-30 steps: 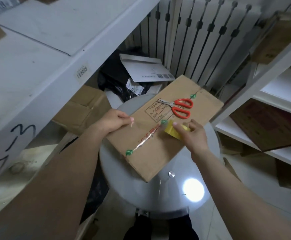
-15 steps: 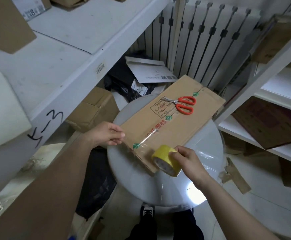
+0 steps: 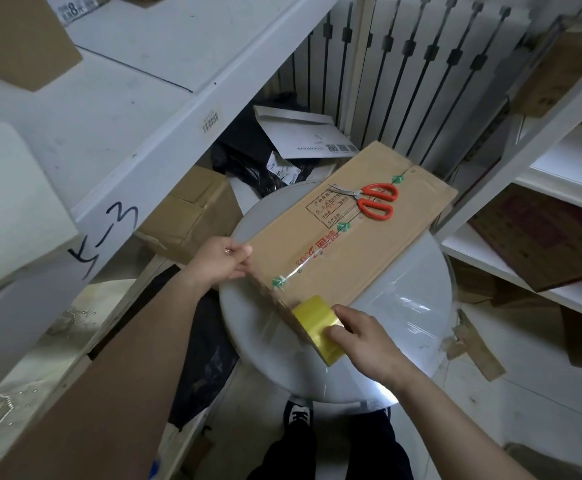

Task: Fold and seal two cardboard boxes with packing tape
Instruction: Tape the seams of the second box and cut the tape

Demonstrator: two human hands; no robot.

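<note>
A long flat cardboard box [image 3: 379,244] lies slantwise on a round white table [image 3: 410,327]. Clear tape runs along its centre seam past green marks. My left hand [image 3: 222,259] pinches the box's near left corner. My right hand [image 3: 362,336] grips a yellow tape roll [image 3: 317,327] pressed against the box's near end, below its top face. Red-handled scissors [image 3: 372,200] rest on the far part of the box.
White shelving stands on the left [image 3: 151,140] and right [image 3: 542,109]. Brown boxes [image 3: 189,216], a black bag and a white envelope [image 3: 303,136] lie on the floor behind the table. A radiator [image 3: 421,60] backs the corner. Torn cardboard scraps [image 3: 473,348] lie at right.
My right hand drew the yellow roll along the seam from the box's middle to its near end and over the edge. My left hand slid back to the near left corner.
</note>
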